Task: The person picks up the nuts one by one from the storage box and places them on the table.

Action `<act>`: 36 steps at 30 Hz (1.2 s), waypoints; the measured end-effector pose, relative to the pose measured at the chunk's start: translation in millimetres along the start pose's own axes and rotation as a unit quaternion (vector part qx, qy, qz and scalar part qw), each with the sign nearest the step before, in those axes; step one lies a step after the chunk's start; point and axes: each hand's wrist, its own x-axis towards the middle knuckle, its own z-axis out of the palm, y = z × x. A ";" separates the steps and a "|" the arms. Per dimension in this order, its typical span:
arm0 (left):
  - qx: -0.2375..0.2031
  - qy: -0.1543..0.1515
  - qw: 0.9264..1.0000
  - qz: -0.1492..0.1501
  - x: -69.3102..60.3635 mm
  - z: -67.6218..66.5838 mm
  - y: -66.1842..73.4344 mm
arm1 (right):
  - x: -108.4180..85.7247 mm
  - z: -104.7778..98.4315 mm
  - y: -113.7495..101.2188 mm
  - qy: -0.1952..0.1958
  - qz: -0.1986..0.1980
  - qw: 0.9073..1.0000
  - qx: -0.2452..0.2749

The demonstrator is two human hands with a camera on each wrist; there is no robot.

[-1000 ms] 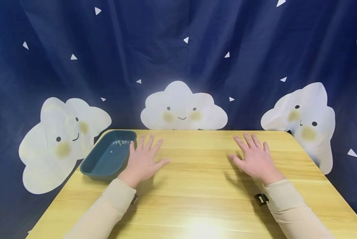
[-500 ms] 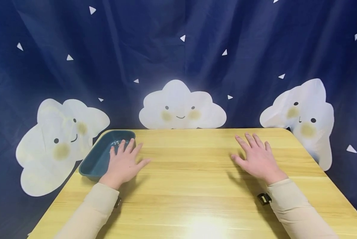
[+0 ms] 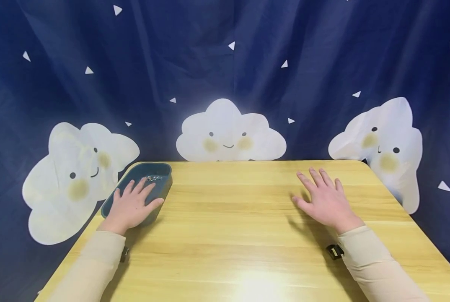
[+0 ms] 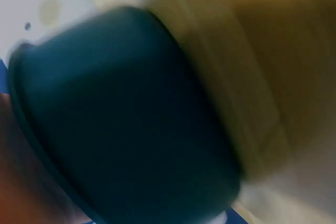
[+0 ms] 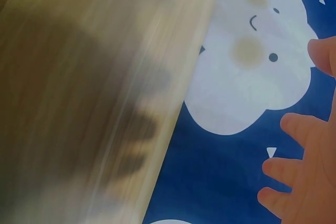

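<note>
At the far left of the table, a dark teal bin (image 3: 166,184) holds several small shiny pieces (image 3: 153,178), too small to tell their kind. Over its near part hovers my left hand (image 3: 131,210), palm down with spread fingers, holding nothing; it hides much of the bin's inside. In the left wrist view the bin's outer side (image 4: 131,108) fills the middle, and part of the hand (image 4: 31,187) is blurred at the left edge. My right hand (image 3: 327,206) is held above the right side of the table, fingers spread, with nothing in it.
A light wooden table (image 3: 232,235) lies beneath both hands. Behind it hangs a dark blue curtain (image 3: 195,50) printed with white clouds. A small black buckle (image 3: 335,252) shows by the right cuff.
My left hand has moved left, from beside the bin's right wall to over the bin. The right hand has hardly moved, and the view has shifted slightly.
</note>
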 end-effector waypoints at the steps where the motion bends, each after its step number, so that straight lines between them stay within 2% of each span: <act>1: -0.002 -0.002 1.000 0.000 -0.8 -0.4 -5.5 | -0.1 0.1 -0.1 0.001 -0.001 1.000 0.000; 7: -0.017 -0.005 1.000 -0.006 -4.8 -0.7 -33.1 | -0.6 0.5 -1.0 0.000 -0.002 1.000 -0.006; 13: -0.029 -0.017 0.999 -0.011 -5.3 -0.2 -49.6 | -1.8 0.1 -1.2 -0.011 0.002 1.000 -0.007; 23: -0.024 -0.026 0.999 0.017 5.4 -5.2 -57.1 | -3.2 -2.7 0.0 -0.016 0.003 1.000 -0.010; 32: -0.022 -0.032 0.999 0.028 9.8 -1.4 -63.1 | -3.4 -1.3 1.1 -0.017 0.001 1.000 -0.012; 36: -0.039 -0.026 0.998 0.045 10.9 -2.0 -65.3 | -3.7 -1.2 1.8 -0.018 0.003 1.000 -0.014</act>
